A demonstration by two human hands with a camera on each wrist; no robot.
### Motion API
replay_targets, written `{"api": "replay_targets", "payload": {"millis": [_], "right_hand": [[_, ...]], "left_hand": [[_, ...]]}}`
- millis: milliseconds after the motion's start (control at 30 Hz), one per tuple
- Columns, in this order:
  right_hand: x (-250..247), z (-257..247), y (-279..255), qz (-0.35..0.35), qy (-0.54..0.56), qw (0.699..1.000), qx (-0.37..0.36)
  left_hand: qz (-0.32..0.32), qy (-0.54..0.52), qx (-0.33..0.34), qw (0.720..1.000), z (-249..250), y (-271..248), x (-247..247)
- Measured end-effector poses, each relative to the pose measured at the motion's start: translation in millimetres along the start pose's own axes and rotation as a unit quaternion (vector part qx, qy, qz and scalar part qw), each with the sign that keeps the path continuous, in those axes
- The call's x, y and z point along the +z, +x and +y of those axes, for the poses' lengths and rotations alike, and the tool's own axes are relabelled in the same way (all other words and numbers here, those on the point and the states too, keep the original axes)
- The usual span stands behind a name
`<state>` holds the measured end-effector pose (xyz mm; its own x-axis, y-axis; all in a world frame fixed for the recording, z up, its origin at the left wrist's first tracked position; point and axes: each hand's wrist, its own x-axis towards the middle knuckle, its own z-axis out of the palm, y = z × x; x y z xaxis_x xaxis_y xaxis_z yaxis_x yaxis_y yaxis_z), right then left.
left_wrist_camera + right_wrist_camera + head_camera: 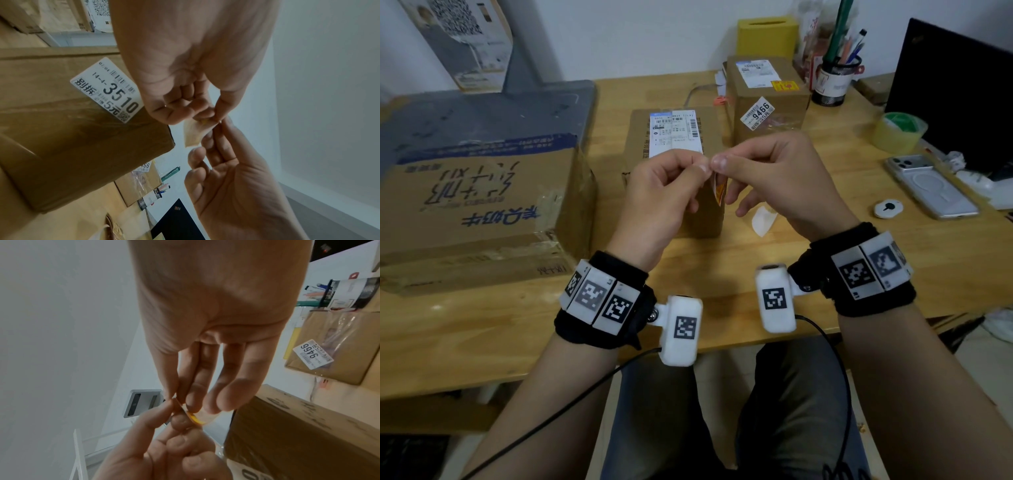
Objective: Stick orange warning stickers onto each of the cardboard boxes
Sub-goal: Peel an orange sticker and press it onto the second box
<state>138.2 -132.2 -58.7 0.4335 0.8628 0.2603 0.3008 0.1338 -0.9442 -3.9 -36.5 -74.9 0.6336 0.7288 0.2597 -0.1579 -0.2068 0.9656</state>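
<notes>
Both hands are raised above the wooden desk (482, 325) and meet at one small orange sticker (719, 188) on its white backing (193, 133). My left hand (674, 181) pinches its top edge between thumb and forefinger. My right hand (767, 171) pinches the same edge from the other side, its other fingers loosely extended. Just behind the hands lies a middle cardboard box (674, 137) with a white shipping label. A smaller box (767, 99) at the back bears an orange sticker (784, 85). A large box (479, 192) with blue print stands at the left.
A loose white backing strip (763, 221) lies on the desk under my right hand. To the right are a tape roll (899, 132), a phone (931, 186), a small white disc (888, 209) and a dark laptop (955, 96). A pen cup (835, 82) and yellow box (767, 36) stand at the back.
</notes>
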Motion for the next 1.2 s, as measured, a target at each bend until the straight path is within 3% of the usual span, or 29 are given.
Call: {"api": "replay_targets", "payload": {"millis": [367, 1200], "right_hand": [[3.1, 1.2, 1.1, -0.002, 0.076, 0.997, 0.034], [6.2, -1.7, -1.3, -0.037, 0.066, 0.997, 0.008]], "left_hand": [[-0.017, -0.012, 0.008, 1.0, -0.2, 2.3, -0.8], [-0.029, -0.064, -0.021, 0.997, 1.5, -0.5, -2.5]]}}
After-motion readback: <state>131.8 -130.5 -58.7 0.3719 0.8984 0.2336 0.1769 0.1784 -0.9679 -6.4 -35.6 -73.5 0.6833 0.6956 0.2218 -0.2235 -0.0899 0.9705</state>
